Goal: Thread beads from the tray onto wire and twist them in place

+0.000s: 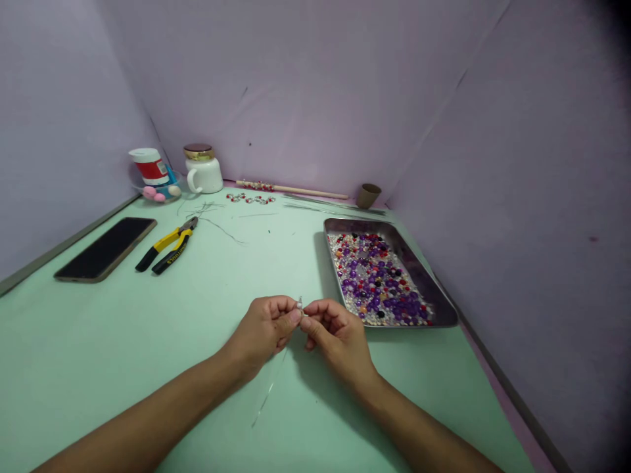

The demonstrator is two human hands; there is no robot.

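Note:
Fingertips of both hands meet over the middle of the table, pinching a small piece of beaded wire (300,305). My left hand (269,325) is closed, thumb and forefinger pressed on the piece from the left. From the right, my right hand (340,334) grips it between thumb and forefinger. Pale beads show just above the fingertips; the rest is covered. A thin wire tail (269,393) hangs down below my left hand toward the table. Right of my hands stands a metal tray (447,314) full of loose purple, red, black, clear and pale beads (374,279).
Yellow-and-black pliers (170,246) and a phone (107,249) lie at left. Behind them stand a white lidded mug (206,174) and a dish (172,194) holding a tub. Along the back lie a wooden stick (310,192), beaded wire pieces (250,199), cut wires (325,209) and a brown cup (368,196).

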